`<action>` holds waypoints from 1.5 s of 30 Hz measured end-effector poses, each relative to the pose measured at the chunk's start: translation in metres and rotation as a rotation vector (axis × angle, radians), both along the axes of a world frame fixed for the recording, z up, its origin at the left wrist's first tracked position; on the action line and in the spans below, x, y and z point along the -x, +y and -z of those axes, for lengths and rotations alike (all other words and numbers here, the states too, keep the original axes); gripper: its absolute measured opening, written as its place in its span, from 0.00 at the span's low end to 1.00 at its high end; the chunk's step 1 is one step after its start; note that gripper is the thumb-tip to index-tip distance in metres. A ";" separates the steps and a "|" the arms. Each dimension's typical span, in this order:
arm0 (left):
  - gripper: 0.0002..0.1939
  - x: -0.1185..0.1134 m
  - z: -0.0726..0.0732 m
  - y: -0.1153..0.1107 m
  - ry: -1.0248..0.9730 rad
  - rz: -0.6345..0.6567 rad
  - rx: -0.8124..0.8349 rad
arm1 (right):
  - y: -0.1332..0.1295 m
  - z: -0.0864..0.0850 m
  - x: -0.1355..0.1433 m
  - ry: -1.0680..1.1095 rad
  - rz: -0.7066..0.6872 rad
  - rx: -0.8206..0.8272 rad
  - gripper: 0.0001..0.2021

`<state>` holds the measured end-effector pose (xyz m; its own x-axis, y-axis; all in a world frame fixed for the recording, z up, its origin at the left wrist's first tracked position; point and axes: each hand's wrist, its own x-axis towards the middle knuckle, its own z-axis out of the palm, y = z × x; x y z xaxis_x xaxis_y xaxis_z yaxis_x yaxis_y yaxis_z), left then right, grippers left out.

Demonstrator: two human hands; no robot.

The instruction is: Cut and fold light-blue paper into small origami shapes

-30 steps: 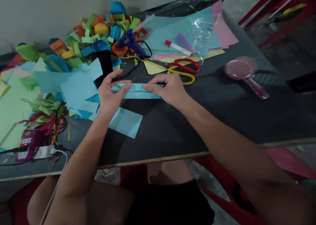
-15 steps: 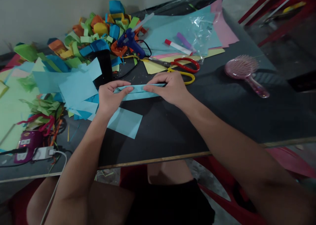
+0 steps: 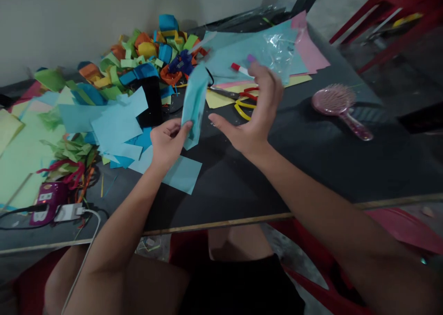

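Observation:
A folded strip of light blue paper [image 3: 194,105] stands tilted upright above the table. My left hand [image 3: 169,139] pinches its lower end between thumb and fingers. To the right of the strip, my right hand [image 3: 258,112] is off the paper, its thumb and fingers spread wide with nothing between them. Behind that hand lie scissors [image 3: 226,92] with red and yellow handles, partly covered by the fingers. Flat on the table below my left hand is a light blue paper piece [image 3: 185,174].
A blue glue gun [image 3: 182,62] rests by a heap of folded coloured paper [image 3: 145,50]. Light blue sheets [image 3: 116,126] lie at left, near a purple power socket [image 3: 48,202] with cables. A pink hairbrush [image 3: 337,103] sits at right; a red-capped marker [image 3: 240,68] lies behind.
The paper strip has turned from lying level between both hands to upright in my left hand. My right hand has let go of it, opened and lifted away to the right.

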<state>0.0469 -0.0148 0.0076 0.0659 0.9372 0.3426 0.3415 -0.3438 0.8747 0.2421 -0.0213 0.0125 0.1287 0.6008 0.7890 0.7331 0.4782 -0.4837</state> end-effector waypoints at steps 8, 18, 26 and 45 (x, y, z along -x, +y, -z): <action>0.22 -0.025 0.002 -0.019 -0.399 0.089 0.238 | -0.016 0.001 0.028 0.307 -0.272 0.387 0.13; 0.20 -0.025 0.005 -0.016 -0.497 0.140 0.295 | -0.019 -0.006 0.023 0.394 -0.276 0.343 0.14; 0.23 -0.025 0.000 -0.021 -0.291 0.189 0.238 | -0.018 -0.004 0.027 0.494 -0.354 0.398 0.12; 0.16 -0.010 -0.005 -0.006 -0.331 0.054 0.157 | -0.006 0.010 0.018 0.431 -0.561 0.666 0.13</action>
<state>0.0566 -0.0205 0.0125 0.0266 0.9782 0.2058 0.0157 -0.2062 0.9784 0.2243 -0.0275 0.0027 -0.1139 0.9694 0.2174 0.1788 0.2353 -0.9554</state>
